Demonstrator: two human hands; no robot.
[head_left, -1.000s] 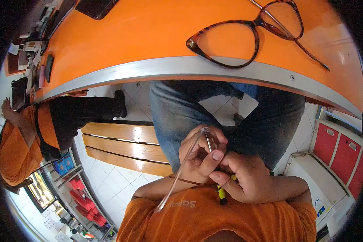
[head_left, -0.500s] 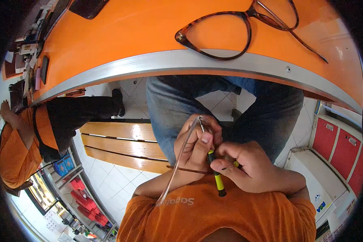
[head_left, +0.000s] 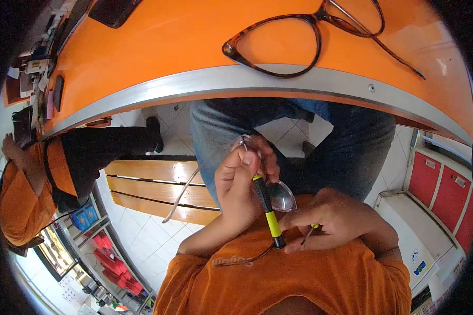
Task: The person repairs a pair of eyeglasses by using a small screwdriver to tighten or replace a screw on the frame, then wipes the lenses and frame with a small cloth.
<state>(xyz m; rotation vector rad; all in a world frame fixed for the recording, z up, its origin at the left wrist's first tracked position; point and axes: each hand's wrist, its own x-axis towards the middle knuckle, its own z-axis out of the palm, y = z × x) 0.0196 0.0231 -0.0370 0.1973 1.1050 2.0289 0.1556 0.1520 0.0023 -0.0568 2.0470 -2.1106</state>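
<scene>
My left hand [head_left: 242,176] is closed around a pair of clear-framed eyeglasses; one lens [head_left: 283,197] shows below its fingers, and a pale temple arm [head_left: 181,197] sticks out to the left. A screwdriver [head_left: 270,212] with a black and yellow handle slants along this hand, its shaft toward the frame's top corner. My right hand [head_left: 333,220] is near the handle's lower end, fingers bent around a slim dark piece with a yellow end [head_left: 314,226]. A thin brown temple arm [head_left: 252,260] lies across my shirt; what holds it is hidden.
Tortoiseshell eyeglasses [head_left: 319,42] lie on the orange table [head_left: 168,47] ahead, close to its metal edge [head_left: 194,81]. A dark phone-like object [head_left: 113,11] is farther left. A slatted wooden bench [head_left: 152,184] stands left of my legs; another person [head_left: 23,194] is beyond it.
The clear eyeglasses have turned in my left hand, swinging their temple arm left and exposing a lens. The screwdriver and brown temple arm have shifted; my right hand has moved slightly down and right.
</scene>
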